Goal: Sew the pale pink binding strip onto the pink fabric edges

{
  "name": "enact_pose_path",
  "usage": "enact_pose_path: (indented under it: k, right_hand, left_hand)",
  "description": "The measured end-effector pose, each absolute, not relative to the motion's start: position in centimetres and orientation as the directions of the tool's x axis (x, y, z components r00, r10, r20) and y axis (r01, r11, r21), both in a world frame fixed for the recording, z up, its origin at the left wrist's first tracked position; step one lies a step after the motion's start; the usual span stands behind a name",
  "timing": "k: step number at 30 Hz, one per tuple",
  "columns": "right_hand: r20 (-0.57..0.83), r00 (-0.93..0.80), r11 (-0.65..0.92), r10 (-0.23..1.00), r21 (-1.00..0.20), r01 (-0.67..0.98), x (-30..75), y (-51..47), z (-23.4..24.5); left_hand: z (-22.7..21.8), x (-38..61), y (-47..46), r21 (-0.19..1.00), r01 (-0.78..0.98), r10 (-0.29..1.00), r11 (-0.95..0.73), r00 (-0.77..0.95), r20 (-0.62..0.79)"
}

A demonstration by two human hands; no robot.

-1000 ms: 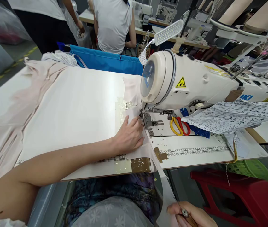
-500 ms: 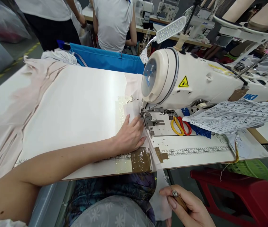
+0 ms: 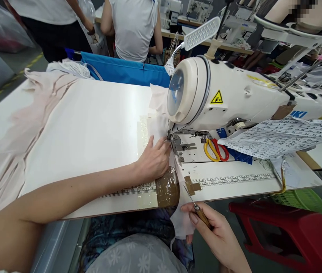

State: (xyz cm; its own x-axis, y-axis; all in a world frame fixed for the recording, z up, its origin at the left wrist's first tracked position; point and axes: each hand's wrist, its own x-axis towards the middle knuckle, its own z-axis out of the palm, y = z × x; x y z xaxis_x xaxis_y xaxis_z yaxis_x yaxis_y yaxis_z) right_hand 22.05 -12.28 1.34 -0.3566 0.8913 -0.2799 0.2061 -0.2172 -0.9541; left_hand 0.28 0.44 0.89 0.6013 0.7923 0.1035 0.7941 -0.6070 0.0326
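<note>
A strip of pale, thin fabric point(image 3: 181, 182) runs from under the presser foot of a white sewing machine point(image 3: 223, 91), over the table edge and down toward my lap. My left hand point(image 3: 154, 158) presses on the fabric just left of the needle area, fingers stretched out. Below the table edge, my right hand point(image 3: 210, 227) is closed around the wooden handle of an awl point(image 3: 202, 216). The awl's thin metal point aims up and left, over the strip. The fabric's lower end hangs behind the right fingers; whether they also pinch it is unclear.
Yellow-and-red-handled scissors point(image 3: 216, 150) lie beside the machine bed, near a printed paper sheet point(image 3: 280, 138). Pale pink fabric point(image 3: 36, 110) covers the table's left side. A red stool point(image 3: 288, 231) stands lower right. Two people are beyond the blue cloth point(image 3: 127, 68).
My right hand has moved up and left with the awl, nearer the table edge, and the hanging fabric end has risen. My left hand stays close to the needle. The view has shifted slightly.
</note>
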Motion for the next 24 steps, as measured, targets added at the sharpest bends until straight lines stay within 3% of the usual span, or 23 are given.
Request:
enact_pose_path:
  k: [8, 13, 16, 20, 22, 24]
  right_hand:
    - [-0.320, -0.282, -0.330, 0.904, -0.944, 0.011, 20.2, -13.2, 0.3]
    - [-0.309, -0.250, -0.352, 0.918, -0.923, -0.154, 17.7, -16.1, 0.7]
    - [-0.276, -0.368, -0.306, 0.888, -0.952, -0.024, 16.7, -17.0, 2.4]
    - [-0.098, -0.516, 0.017, 0.851, -0.977, 0.214, 17.5, -16.6, 4.2]
    - [0.016, -0.503, 0.180, 0.864, -0.943, 0.280, 18.7, -16.0, 4.1]
    - [0.053, -0.411, 0.223, 0.910, -0.898, 0.378, 20.3, -15.3, 3.2]
  left_hand:
    - [0.9, 0.3, 1.0, -0.055, 0.789, 0.783, -0.612, 0.615, 0.097]
    - [1.1, -0.6, 0.9, -0.015, 0.768, 0.744, -0.640, 0.625, 0.235]
    - [1.2, -0.9, 0.4, 0.140, 0.589, 0.595, -0.796, 0.718, 0.363]
    - [0.9, -0.9, -0.5, 0.260, 0.184, 0.277, -0.948, 0.879, 0.389]
    - [0.8, -1.7, -0.5, 0.292, 0.173, 0.257, -0.941, 0.926, 0.278]
    - [1.0, -3.8, 0.2, 0.349, 0.289, 0.356, -0.891, 0.923, 0.146]
